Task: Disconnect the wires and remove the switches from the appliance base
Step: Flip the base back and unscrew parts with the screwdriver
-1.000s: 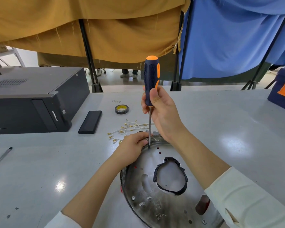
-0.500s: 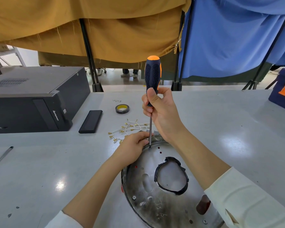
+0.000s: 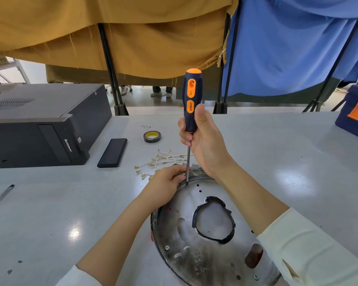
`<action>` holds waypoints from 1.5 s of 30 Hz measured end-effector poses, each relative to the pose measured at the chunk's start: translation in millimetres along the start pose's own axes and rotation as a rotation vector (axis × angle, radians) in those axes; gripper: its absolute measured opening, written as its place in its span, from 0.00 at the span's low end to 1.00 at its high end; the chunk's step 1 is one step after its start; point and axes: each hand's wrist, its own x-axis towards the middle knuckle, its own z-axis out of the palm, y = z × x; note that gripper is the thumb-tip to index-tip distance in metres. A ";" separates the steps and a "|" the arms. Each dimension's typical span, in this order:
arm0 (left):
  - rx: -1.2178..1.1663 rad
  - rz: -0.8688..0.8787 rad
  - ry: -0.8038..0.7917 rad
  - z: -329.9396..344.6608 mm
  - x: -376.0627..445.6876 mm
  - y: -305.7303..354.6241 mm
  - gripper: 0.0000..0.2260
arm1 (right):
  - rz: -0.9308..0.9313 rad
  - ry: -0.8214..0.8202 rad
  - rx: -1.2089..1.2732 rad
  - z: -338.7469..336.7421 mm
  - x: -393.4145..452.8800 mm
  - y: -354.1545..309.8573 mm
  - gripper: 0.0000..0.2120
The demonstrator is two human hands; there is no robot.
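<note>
While my right hand point(image 3: 203, 141) grips the lower end of the blue-and-orange handle, the screwdriver point(image 3: 191, 100) stands upright, its tip planted on the far rim of the metal appliance base point(image 3: 194, 254), which lies on the grey table point(image 3: 50, 203) near me, right of centre. My left hand point(image 3: 165, 182) curls over that far rim just left of the shaft, fingers closed on the edge; what sits under the fingertips looks like a small grey part, though I cannot tell from this angle. A large opening edged in black point(image 3: 213, 221) breaks the middle of the base. Just beyond the rim lies a loose cluster of white wires with brass terminals point(image 3: 161, 159). Farther off rest a roll of tape point(image 3: 152, 136) and a flat black bar point(image 3: 112, 152), with a dark computer case point(image 3: 39, 124) at far left and a blue-and-orange box point(image 3: 355, 116) at far right.
</note>
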 end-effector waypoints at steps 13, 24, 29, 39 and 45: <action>0.022 -0.011 -0.008 -0.8 1.2 0.9 0.15 | -0.046 -0.059 0.016 -0.9 -2.7 -0.3 0.13; 0.010 -0.001 0.002 -0.1 1.4 -1.6 0.14 | -0.078 -0.034 -0.028 -0.9 -0.6 0.7 0.10; 0.015 -0.012 -0.003 0.0 2.0 -2.7 0.14 | -0.023 -0.071 -0.005 1.0 -1.2 -0.2 0.16; 0.016 -0.004 0.007 -0.3 1.9 -1.6 0.14 | -0.074 -0.009 -0.047 -1.1 -0.2 3.1 0.09; 0.014 0.006 0.006 -0.1 1.7 -0.6 0.14 | -0.033 -0.059 0.026 -0.1 -0.3 1.3 0.11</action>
